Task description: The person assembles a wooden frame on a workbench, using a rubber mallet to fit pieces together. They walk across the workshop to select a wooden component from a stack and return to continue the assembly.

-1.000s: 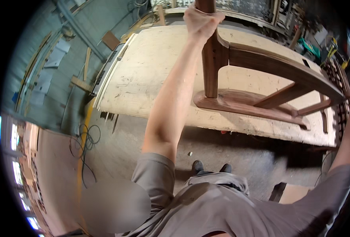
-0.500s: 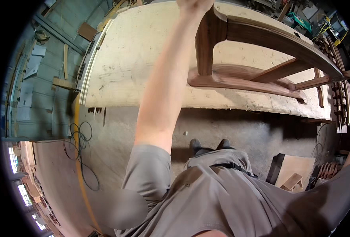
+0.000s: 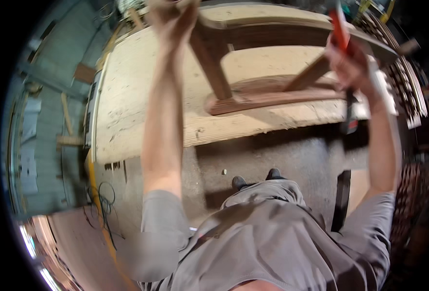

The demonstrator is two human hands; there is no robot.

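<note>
A dark brown wooden frame (image 3: 282,36) with curved members and slanting legs stands on a pale wooden worktable (image 3: 127,97). At the top edge of the view, my left hand (image 3: 173,22) is closed at the frame's upper left corner, its fingertips partly cut off. Over the right part of the frame, my right hand (image 3: 352,65) is closed round a long red-and-black hand tool (image 3: 339,31). The tool's red part points up and its black end hangs below the hand. Motion blur hides its exact kind.
Stacked dark wooden pieces (image 3: 394,63) stand beyond the table's right end. A coiled cable (image 3: 105,206) lies on the floor at left by a yellow line (image 3: 95,184). A greenish metal wall (image 3: 49,111) runs along the left. A light board with a dark edge (image 3: 341,199) sits at lower right.
My right hand has come into view from the right, holding the red-and-black tool over the frame. My left hand and the frame now appear further left as the view has shifted.
</note>
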